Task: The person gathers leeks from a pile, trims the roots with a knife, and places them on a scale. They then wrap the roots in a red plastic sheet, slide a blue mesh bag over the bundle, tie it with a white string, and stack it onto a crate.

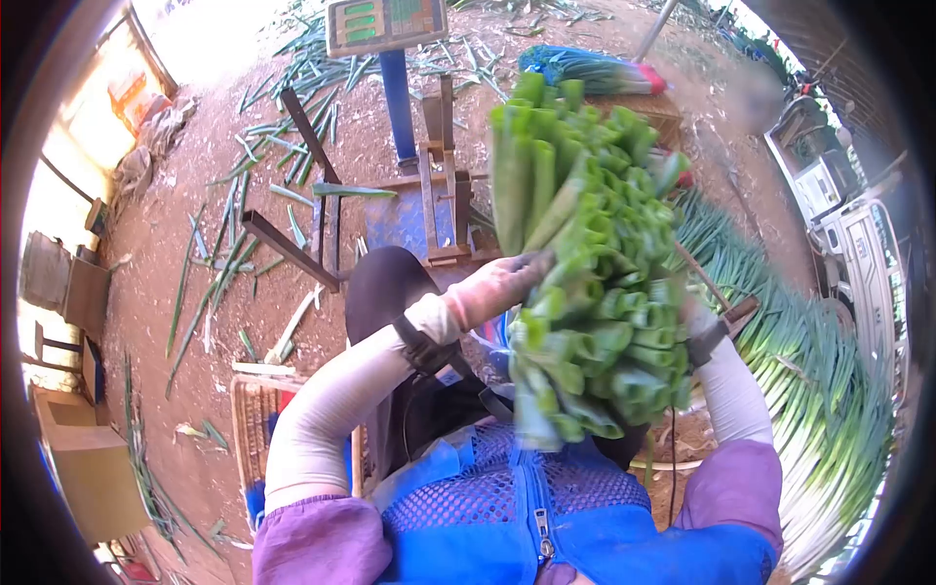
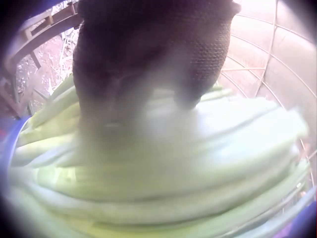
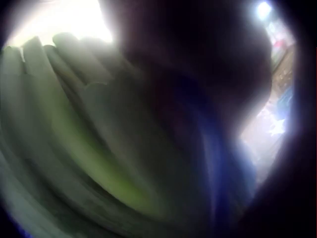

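Note:
A thick bundle of green onions (image 1: pixel 604 292) is held up before the chest, its trimmed green leaf ends facing the head camera. My left hand (image 1: pixel 497 288), in a soiled glove, grips the bundle's left side; in the left wrist view its gloved fingers (image 2: pixel 185 94) bend over the pale stalks (image 2: pixel 237 148). On the far side, my right hand (image 1: pixel 697 317) holds the bundle and is mostly hidden behind the leaves. The right wrist view is dark and blurred, with green leaves (image 3: pixel 94 158) beside the hand and a blue strip (image 3: pixel 213 158) close by.
A scale (image 1: pixel 385 24) on a blue post stands ahead, by a metal frame (image 1: pixel 312 146). Loose green onions pile up (image 1: pixel 809 390) at the right. A tied bundle (image 1: pixel 585 70) lies farther back. Left are a crate (image 1: pixel 244 419) and a cardboard box (image 1: pixel 88 468).

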The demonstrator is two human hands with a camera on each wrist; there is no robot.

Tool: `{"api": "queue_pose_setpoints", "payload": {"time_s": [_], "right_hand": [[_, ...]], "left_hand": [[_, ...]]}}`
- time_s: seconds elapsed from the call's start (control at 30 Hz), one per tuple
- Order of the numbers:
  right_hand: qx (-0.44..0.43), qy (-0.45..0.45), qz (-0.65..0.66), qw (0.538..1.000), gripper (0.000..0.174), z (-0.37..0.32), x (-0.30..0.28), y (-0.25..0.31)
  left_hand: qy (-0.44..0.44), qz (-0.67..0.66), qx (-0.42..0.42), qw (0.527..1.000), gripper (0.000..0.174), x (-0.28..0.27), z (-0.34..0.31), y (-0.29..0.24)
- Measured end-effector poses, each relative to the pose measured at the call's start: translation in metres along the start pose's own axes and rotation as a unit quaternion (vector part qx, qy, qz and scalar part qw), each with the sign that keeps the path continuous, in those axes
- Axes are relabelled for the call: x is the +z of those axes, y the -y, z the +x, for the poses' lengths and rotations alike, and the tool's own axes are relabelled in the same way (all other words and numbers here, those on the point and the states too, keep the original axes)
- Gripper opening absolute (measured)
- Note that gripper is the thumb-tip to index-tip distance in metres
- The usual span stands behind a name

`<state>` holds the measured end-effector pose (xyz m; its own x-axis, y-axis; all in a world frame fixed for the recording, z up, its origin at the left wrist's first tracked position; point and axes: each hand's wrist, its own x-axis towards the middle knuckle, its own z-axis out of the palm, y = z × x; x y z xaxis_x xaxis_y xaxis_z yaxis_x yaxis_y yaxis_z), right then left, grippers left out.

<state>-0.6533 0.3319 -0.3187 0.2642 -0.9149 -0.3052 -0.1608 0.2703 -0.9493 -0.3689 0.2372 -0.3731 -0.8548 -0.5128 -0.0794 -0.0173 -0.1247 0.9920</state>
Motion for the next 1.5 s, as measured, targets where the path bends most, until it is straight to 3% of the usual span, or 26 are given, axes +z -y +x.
{"api": "queue_pose_setpoints", "payload": {"time_s": [0.03, 0.07, 0.13, 0.2, 0.27, 0.33, 0.4, 0.43, 0.47, 0.53, 0.57, 0.7, 0.8, 0.9, 1.0, 1.07, 1.1, 1.13, 1.17, 1.2, 1.23, 1.33, 1.43, 1.47, 1.5], "right_hand": [[0.013, -0.02, 0.015, 1.0, 0.037, -0.01, -0.007, -0.003], [0.021, -0.043, 0.027, 0.998, 0.036, -0.018, -0.013, -0.005], [0.031, -0.084, 0.061, 0.994, 0.034, -0.035, -0.023, -0.01], [0.032, -0.123, 0.089, 0.988, 0.031, -0.046, -0.03, -0.017], [0.025, -0.153, 0.115, 0.981, 0.029, -0.052, -0.035, -0.021], [0.02, -0.176, 0.129, 0.976, 0.027, -0.057, -0.038, -0.027], [0.014, -0.189, 0.139, 0.972, 0.024, -0.056, -0.041, -0.028], [0.011, -0.194, 0.143, 0.97, 0.023, -0.055, -0.043, -0.029], [0.008, -0.199, 0.145, 0.969, 0.022, -0.054, -0.044, -0.028], [0.003, -0.205, 0.149, 0.967, 0.02, -0.053, -0.047, -0.026], [0.002, -0.208, 0.152, 0.966, 0.019, -0.052, -0.049, -0.026], [-0.004, -0.215, 0.161, 0.963, 0.016, -0.045, -0.055, -0.026], [-0.009, -0.218, 0.165, 0.962, 0.014, -0.041, -0.06, -0.025], [-0.022, -0.217, 0.17, 0.961, 0.013, -0.036, -0.066, -0.025], [-0.042, -0.21, 0.174, 0.961, 0.014, -0.025, -0.071, -0.021], [-0.067, -0.206, 0.179, 0.96, 0.014, -0.015, -0.07, -0.02], [-0.082, -0.203, 0.183, 0.958, 0.015, -0.013, -0.073, -0.017], [-0.101, -0.191, 0.19, 0.957, 0.016, -0.011, -0.076, -0.011], [-0.125, -0.174, 0.206, 0.955, 0.016, -0.016, -0.08, 0.0], [-0.15, -0.141, 0.23, 0.951, 0.017, -0.029, -0.086, 0.018], [-0.176, -0.085, 0.259, 0.946, 0.018, -0.039, -0.091, 0.044], [-0.197, -0.069, 0.232, 0.95, 0.021, -0.062, -0.097, 0.099], [-0.173, -0.242, 0.178, 0.938, 0.029, -0.063, -0.098, 0.079], [-0.145, -0.181, 0.133, 0.964, 0.029, -0.057, -0.109, 0.068], [-0.153, -0.221, 0.098, 0.958, 0.028, -0.056, -0.113, 0.053]], "left_hand": [[0.012, -0.037, -0.001, 0.999, 0.053, 0.007, 0.013, 0.02], [0.013, -0.013, -0.048, 0.999, 0.051, 0.015, 0.007, -0.01], [0.044, -0.093, -0.076, 0.992, 0.048, 0.011, 0.025, 0.009], [-0.009, -0.104, -0.123, 0.987, 0.038, 0.0, 0.034, 0.021], [-0.085, -0.075, -0.115, 0.987, 0.034, -0.016, 0.046, 0.072], [-0.113, -0.1, -0.161, 0.975, 0.036, -0.037, 0.102, 0.265], [-0.094, 0.121, -0.291, 0.944, 0.039, 0.009, 0.052, 0.12], [-0.136, 0.15, -0.238, 0.95, 0.045, 0.022, 0.058, 0.152], [-0.126, 0.183, -0.263, 0.939, 0.051, 0.029, 0.07, 0.182], [-0.211, 0.202, -0.343, 0.893, 0.057, 0.043, 0.079, 0.182], [-0.255, 0.199, -0.329, 0.887, 0.057, 0.046, 0.078, 0.18], [-0.236, 0.248, -0.333, 0.879, 0.049, 0.039, 0.074, 0.195], [-0.179, 0.308, -0.329, 0.875, 0.043, 0.038, 0.073, 0.17], [-0.187, 0.421, -0.213, 0.862, 0.031, 0.028, 0.066, 0.137], [-0.191, 0.45, -0.139, 0.861, 0.021, -0.006, 0.061, 0.06], [-0.241, 0.499, 0.095, 0.827, 0.017, -0.031, 0.071, 0.037], [-0.248, 0.338, 0.073, 0.905, 0.013, -0.027, 0.068, -0.004], [-0.253, 0.165, 0.054, 0.952, 0.009, -0.025, 0.064, -0.05], [-0.235, 0.429, 0.369, 0.79, 0.003, -0.034, 0.065, -0.068], [-0.237, 0.409, 0.409, 0.781, 0.004, -0.027, 0.06, -0.101], [-0.274, 0.547, 0.465, 0.64, 0.004, -0.021, 0.054, -0.132], [-0.28, 0.52, 0.472, 0.655, 0.006, 0.0, 0.04, -0.172], [-0.245, 0.527, 0.484, 0.654, 0.008, 0.006, 0.042, -0.174], [-0.234, 0.533, 0.486, 0.652, 0.01, 0.006, 0.041, -0.175], [-0.229, 0.516, 0.484, 0.669, 0.011, 0.006, 0.041, -0.174]]}}
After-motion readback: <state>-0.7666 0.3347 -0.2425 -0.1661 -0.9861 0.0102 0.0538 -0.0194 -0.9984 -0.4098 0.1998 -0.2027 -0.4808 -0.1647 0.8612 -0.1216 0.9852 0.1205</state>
